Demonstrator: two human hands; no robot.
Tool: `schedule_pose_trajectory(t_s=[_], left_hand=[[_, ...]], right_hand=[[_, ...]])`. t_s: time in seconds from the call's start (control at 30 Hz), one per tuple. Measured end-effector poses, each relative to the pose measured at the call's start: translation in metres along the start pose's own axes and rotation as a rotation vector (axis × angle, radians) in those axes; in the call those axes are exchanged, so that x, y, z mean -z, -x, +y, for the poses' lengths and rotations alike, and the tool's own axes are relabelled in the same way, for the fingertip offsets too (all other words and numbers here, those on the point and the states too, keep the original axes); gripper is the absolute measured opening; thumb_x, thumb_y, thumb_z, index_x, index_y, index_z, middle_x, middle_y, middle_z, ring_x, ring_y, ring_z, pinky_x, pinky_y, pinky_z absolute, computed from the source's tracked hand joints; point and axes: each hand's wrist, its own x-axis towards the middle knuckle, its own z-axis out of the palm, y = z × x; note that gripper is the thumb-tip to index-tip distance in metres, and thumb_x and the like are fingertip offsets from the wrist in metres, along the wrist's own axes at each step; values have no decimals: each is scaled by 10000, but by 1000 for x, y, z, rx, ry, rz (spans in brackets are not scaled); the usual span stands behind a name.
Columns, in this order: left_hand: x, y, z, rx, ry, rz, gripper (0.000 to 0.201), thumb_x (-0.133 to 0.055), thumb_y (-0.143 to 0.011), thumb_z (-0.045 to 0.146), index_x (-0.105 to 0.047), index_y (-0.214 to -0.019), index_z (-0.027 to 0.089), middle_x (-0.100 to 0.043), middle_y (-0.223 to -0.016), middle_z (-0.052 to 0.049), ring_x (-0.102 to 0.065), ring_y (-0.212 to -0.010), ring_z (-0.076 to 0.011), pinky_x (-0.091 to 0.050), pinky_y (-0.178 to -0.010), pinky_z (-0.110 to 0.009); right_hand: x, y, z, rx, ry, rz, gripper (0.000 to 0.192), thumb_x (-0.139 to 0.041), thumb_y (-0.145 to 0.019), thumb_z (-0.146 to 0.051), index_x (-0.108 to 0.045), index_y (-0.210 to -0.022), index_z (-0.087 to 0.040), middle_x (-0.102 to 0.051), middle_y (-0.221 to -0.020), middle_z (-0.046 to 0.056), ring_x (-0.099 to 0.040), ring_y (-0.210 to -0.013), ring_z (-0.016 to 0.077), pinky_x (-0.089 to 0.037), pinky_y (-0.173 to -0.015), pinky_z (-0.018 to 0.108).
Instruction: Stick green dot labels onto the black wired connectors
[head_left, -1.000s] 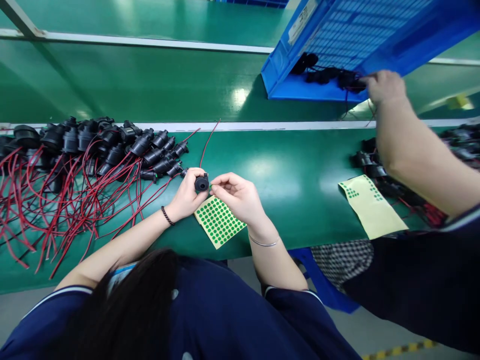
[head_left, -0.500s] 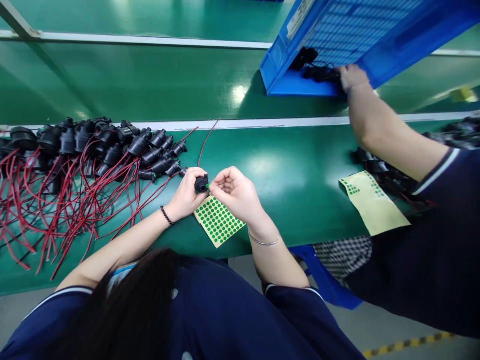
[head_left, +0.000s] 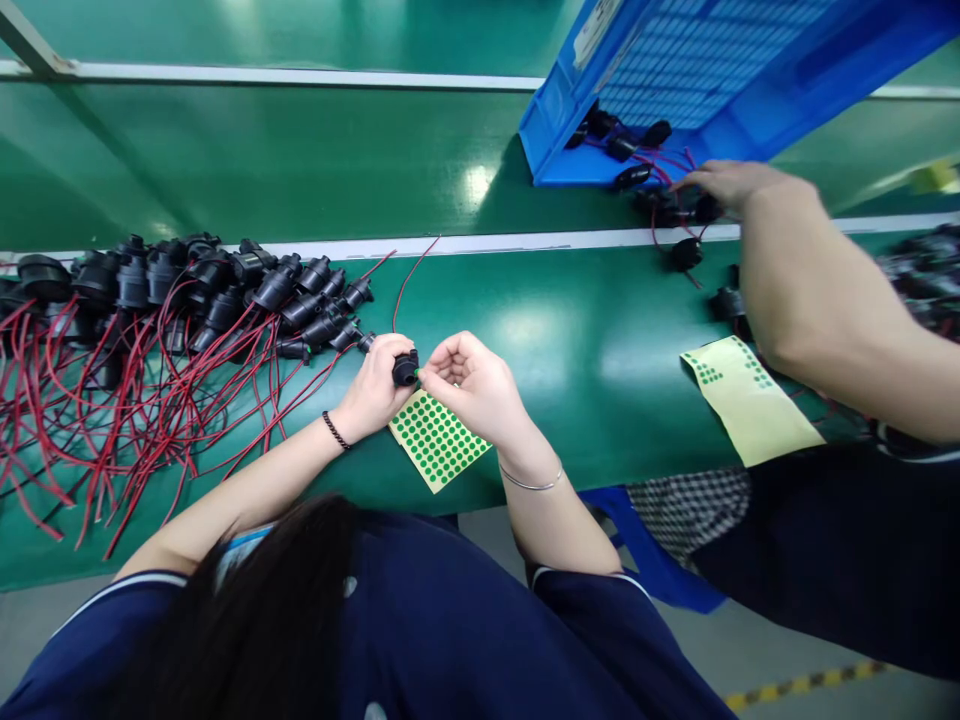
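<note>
My left hand [head_left: 377, 388] is wrapped round a black plastic pump-like part [head_left: 406, 368] with a round opening. From behind it a thin red wire [head_left: 401, 290] runs up the bench. My right hand [head_left: 469, 385] pinches a small green dot sticker [head_left: 418, 373] against the side of that part. Below both hands lies a pale yellow sheet [head_left: 435, 487] with rows of green round stickers. Left of my hands, a heap of similar black parts [head_left: 217, 290] spreads their red wires [head_left: 165, 420] over the bench.
At the upper right, a blue crate [head_left: 540, 140] lies on its side with black parts in it. A co-worker's hand [head_left: 739, 185] reaches among parts at its edge. A second sticker sheet [head_left: 757, 415] and more black parts [head_left: 926, 275] are at the right.
The co-worker's hand has drawn several black wired parts out of the crate, down towards the bench. My two hands stay almost where they were, with the black part turned slightly.
</note>
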Motion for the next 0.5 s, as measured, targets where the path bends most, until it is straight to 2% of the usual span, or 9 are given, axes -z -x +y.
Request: schedule_pose_trajectory(t_s=[0.3,0.5], left_hand=[[-2,2,0,-22,68,18,332,-569,-928,181,-408,-1218,213,-586,-1178,-118,-602,-1113,-226,-538,-916,-438],[-2,3,1,-8,124,16,286,-564,-919,168,-440,-1174,207,-594,-1074,-82,-609,-1003,-195,-534,-856,-379]], right_hand=[[-6,-1,10,-85,-125,10,178,-718,-732,-277,-671,-874,-181,-693,-759,2,-644,-657,103,-572,-650,253],[-5,-1,9,-86,-189,1,177,-751,-714,-272,-695,-854,-178,-706,-752,3,-643,-657,98,-577,-653,249]])
